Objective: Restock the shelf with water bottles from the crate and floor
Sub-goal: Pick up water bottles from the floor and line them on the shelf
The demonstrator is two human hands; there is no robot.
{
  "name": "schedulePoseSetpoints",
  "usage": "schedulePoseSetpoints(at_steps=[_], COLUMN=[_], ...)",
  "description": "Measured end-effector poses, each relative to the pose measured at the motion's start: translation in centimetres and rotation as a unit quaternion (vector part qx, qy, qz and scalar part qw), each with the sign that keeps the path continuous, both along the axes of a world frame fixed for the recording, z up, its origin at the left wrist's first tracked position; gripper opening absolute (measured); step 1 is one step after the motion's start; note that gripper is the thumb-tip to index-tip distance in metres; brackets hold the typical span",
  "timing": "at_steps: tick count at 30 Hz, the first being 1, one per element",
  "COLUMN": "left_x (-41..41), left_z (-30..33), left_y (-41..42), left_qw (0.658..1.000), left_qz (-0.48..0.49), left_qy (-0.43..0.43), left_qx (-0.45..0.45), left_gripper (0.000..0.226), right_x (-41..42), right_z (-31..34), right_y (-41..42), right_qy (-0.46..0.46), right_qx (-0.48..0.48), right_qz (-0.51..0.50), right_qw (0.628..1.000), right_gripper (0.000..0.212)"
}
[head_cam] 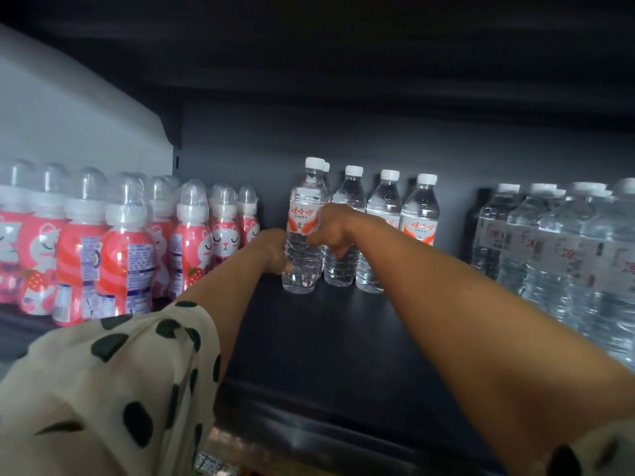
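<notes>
Several clear water bottles with white caps and red-and-white labels stand upright at the back of a dark shelf (343,338). The front left bottle (304,201) stands closest to me. My left hand (273,250) grips its lower left side. My right hand (331,230) curls round its right side at label height. Behind and to the right stand three more such bottles (421,207); another cap shows just behind the held one. The crate and the floor are out of view.
Pink strawberry drink bottles with domed clear caps (127,249) fill the shelf's left part. Larger clear water bottles (563,255) crowd the right. A dark shelf underside hangs overhead. Bare dark shelf board lies between the two groups, in front of the water bottles.
</notes>
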State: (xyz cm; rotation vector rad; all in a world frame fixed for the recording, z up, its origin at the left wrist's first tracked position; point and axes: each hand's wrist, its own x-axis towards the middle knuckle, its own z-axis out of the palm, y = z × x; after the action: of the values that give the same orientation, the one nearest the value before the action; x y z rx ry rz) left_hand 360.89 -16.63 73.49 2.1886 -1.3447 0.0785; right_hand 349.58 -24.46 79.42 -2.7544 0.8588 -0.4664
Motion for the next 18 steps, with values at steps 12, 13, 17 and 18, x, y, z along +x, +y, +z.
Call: schedulePoseSetpoints(at_steps=[12, 13, 17, 18], left_x=[-0.1, -0.2, -1.1, -1.5], left_z=[0.0, 0.1, 0.7, 0.8], left_y=[0.2, 0.4, 1.9, 2.4], left_qw=[1.0, 1.0, 0.999, 0.999], left_qz=[0.009, 0.01, 0.013, 0.016], left_qy=[-0.017, -0.019, -0.034, -0.039], left_qx=[0.001, 0.004, 0.028, 0.032], left_gripper=[0.034, 0.034, 0.031, 0.031], right_x=[0.1, 0.1, -0.5, -0.9], right_z=[0.1, 0.0, 0.1, 0.1], right_y=[0.1, 0.3, 1.4, 1.8], right_qy=[0.029, 0.033, 0.044, 0.046], right_qx=[-0.065, -0.07, -0.084, -0.091], right_qz=[-0.013, -0.016, -0.026, -0.025], right_qw=[0.997, 0.997, 0.995, 0.994], right_gripper=[0.039, 0.04, 0.044, 0.044])
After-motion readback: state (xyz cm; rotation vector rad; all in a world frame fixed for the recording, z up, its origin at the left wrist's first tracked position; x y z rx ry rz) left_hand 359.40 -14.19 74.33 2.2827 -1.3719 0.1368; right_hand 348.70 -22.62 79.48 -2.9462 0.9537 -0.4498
